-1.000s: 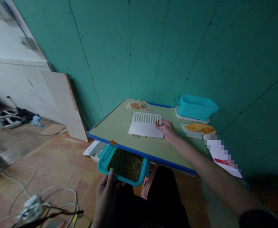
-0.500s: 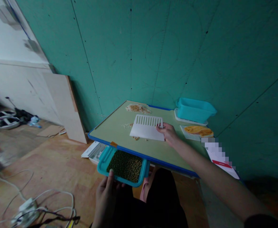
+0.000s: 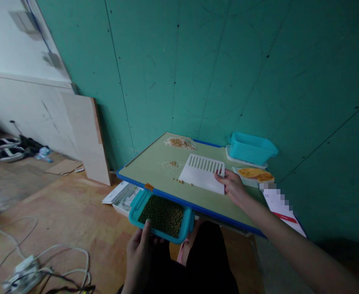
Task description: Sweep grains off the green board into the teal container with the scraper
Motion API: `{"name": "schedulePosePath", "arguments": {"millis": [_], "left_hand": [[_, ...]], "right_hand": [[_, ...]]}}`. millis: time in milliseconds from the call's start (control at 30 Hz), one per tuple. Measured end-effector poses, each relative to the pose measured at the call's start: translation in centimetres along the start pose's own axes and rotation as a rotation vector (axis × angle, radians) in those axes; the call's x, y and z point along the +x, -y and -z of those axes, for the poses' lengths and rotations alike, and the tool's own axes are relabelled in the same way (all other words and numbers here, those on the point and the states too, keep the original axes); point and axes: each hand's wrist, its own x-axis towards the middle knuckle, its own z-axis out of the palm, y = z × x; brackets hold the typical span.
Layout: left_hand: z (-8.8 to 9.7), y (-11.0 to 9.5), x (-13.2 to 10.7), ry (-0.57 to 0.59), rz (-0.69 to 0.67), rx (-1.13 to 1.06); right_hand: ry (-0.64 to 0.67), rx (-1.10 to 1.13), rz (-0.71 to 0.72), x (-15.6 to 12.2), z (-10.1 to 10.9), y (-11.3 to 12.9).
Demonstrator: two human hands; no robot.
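My left hand (image 3: 139, 255) grips the near edge of a teal container (image 3: 136, 204) filled with green beans (image 3: 162, 214), held just below the front edge of the small green table (image 3: 149, 163). My right hand (image 3: 234, 185) holds the right side of a white slotted scraper (image 3: 201, 179) that lies flat on the tabletop. A few yellow beans (image 3: 184, 182) lie at the scraper's left edge. A small heap of beans (image 3: 173, 164) sits just left of it, and a larger pile of yellow beans (image 3: 179, 143) lies at the table's far edge.
A teal tub (image 3: 250, 148) on a white lid stands at the table's back right, with a yellow packet (image 3: 254, 174) and a paper sheet (image 3: 285, 212) nearer. A green wall rises behind. Cables and a power strip (image 3: 26, 271) lie on the wooden floor at left, beside a leaning board (image 3: 81, 134).
My right hand has slid the scraper to the right and slightly toward me, uncovering a few yellow beans. The left hand still holds the bean container under the table edge.
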Motion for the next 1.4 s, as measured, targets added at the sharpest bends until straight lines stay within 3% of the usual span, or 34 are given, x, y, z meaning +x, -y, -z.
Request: {"name": "schedulePosePath", "arguments": {"millis": [300,433,700,900,1000,1067,1200,1400], "left_hand": [[0.7,-0.1,0.3,-0.021,-0.039,0.103],[-0.2,-0.3,-0.4,-0.031,-0.008,0.11],[-1.8,-0.3,-1.0,0.013,-0.026,0.086],[-2.1,-1.0,-1.1,-0.012,0.0,0.084],[-2.2,-1.2,-1.1,-0.019,0.02,0.069],[-2.0,-1.2,-0.9,-0.017,0.024,0.049],[-1.2,-1.2,-0.3,-0.043,0.019,0.038],[0.0,-2.1,0.7,-0.033,0.002,0.066]], "right_hand": [[-0.066,-0.176,-0.016,-4.6,-0.1,0.9],[-0.112,-0.218,0.007,-5.9,0.1,0.9],[-0.128,-0.244,0.086,-9.0,2.7,0.0],[-0.085,-0.254,0.132,-11.7,0.8,-0.3],[-0.028,-0.238,0.14,-11.5,-0.4,0.1],[-0.07,-0.248,0.198,-10.6,-0.8,0.5],[-0.162,-0.315,0.285,-8.2,-0.5,1.0],[-0.11,-0.354,0.294,-6.5,-0.7,0.0]]}}
